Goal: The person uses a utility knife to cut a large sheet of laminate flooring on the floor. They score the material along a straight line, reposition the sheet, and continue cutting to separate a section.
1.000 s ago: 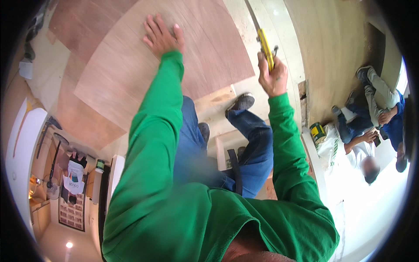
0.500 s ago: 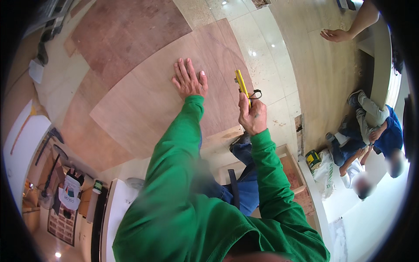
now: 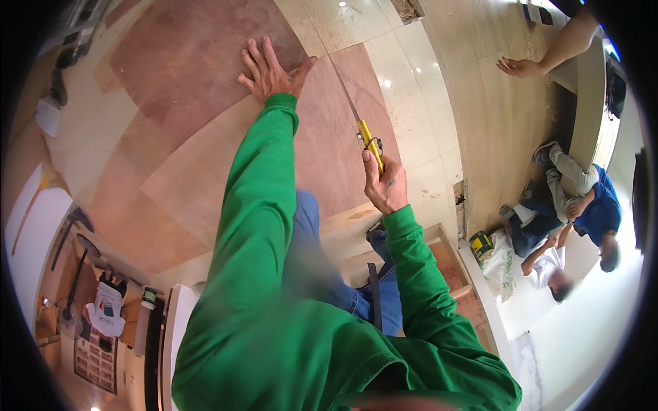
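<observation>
My left hand (image 3: 273,72) lies flat with its fingers spread, over the far edge of a pale plywood sheet (image 3: 233,164) and onto a darker reddish board (image 3: 185,61). My right hand (image 3: 387,181) is closed round a yellow utility knife (image 3: 367,140) with a dark loop near its metal fittings. The knife's tip points away from me, over the sheet's right part. From that tip a thin dark line runs to the sheet's far edge; whether it is a cut or a mark I cannot tell. The blade itself cannot be made out.
Pale floor tiles (image 3: 411,89) border the sheet on the right. A wooden frame (image 3: 449,260) lies near my right forearm. Two people sit at the right, beside a yellow-green can (image 3: 481,243) and a white sack (image 3: 499,274). Another person's arm (image 3: 569,44) reaches in at the far right.
My left hand has moved farther away and slightly left, onto the sheet's far edge. The knife has shifted a little left and nearer, and the dark line now shows beyond its tip.
</observation>
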Action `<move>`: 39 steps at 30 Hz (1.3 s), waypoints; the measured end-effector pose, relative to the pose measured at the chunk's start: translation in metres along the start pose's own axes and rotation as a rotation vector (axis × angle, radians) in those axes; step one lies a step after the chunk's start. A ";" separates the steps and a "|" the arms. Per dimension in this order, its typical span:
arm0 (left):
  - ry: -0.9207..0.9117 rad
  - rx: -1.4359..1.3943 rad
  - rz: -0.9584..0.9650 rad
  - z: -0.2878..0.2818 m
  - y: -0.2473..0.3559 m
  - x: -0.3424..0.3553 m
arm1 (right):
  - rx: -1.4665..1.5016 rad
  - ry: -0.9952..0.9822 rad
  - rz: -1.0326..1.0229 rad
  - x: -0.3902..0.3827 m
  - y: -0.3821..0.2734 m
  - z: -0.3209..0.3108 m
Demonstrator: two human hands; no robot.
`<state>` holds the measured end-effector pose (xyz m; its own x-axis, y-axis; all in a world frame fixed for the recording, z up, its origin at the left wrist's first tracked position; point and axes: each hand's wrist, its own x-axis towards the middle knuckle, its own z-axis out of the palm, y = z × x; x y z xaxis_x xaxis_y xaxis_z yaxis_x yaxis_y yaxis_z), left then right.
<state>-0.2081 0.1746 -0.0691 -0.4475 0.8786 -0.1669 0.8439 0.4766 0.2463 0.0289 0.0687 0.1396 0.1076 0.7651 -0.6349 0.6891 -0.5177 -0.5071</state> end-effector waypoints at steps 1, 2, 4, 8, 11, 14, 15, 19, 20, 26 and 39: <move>0.016 -0.037 0.007 0.001 0.000 0.001 | 0.002 0.014 -0.002 0.006 -0.002 0.004; -0.005 -0.052 -0.005 0.000 -0.001 0.001 | -0.021 -0.006 0.041 0.010 -0.005 0.007; 0.002 -0.063 -0.020 -0.003 -0.002 0.005 | -0.031 -0.040 0.062 0.020 -0.009 0.010; -0.009 -0.018 -0.027 -0.008 -0.003 0.013 | -0.096 -0.049 0.085 0.034 -0.019 0.005; -0.012 -0.032 -0.039 -0.007 -0.003 0.013 | -0.044 -0.041 0.067 0.036 -0.026 -0.001; -0.014 -0.047 -0.038 -0.006 -0.005 0.013 | -0.025 -0.068 0.098 0.035 -0.034 -0.002; -0.015 -0.038 -0.043 -0.005 -0.005 0.012 | -0.018 -0.077 0.098 0.035 -0.036 -0.002; 0.020 -0.082 -0.047 -0.004 -0.005 0.013 | -0.058 -0.094 0.073 0.036 -0.044 0.002; 0.028 -0.085 -0.043 -0.004 -0.005 0.013 | -0.092 -0.088 0.074 0.035 -0.046 0.003; 0.038 -0.076 -0.023 -0.002 -0.006 0.013 | -0.087 -0.108 0.086 0.034 -0.051 0.000; 0.032 -0.078 -0.033 0.000 -0.007 0.009 | -0.095 -0.099 0.068 -0.007 -0.033 -0.018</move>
<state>-0.2183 0.1792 -0.0725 -0.4852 0.8622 -0.1457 0.8034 0.5053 0.3149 0.0186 0.0870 0.1711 0.0881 0.6854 -0.7228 0.7478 -0.5249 -0.4066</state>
